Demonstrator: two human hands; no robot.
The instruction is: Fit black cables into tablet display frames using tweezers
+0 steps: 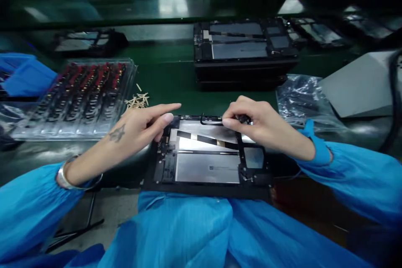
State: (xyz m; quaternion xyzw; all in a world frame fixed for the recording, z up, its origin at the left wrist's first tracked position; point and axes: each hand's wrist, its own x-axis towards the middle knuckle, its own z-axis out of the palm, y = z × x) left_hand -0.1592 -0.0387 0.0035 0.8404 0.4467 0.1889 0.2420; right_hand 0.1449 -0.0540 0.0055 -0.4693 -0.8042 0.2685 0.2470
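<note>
An opened tablet (207,167) lies in front of me, its silvery battery panels and a dark flex strip (207,139) exposed. My right hand (256,121) is above its far right edge, thumb and index finger pinched on a thin black cable (207,122). The cable's free end curves along the far edge, and a dark bunched part shows under the palm. Over the tablet's far left corner is my left hand (147,123), index finger stretched out and thumb apart from it. I see nothing held in it.
A clear plastic tray (78,132) of black parts with red bits stands left, beside loose pale strips (138,100). Stacked tablets (245,69) stand behind. To the right are a plastic bag (301,96) and a grey-white panel (361,83). A blue bin (28,75) sits far left.
</note>
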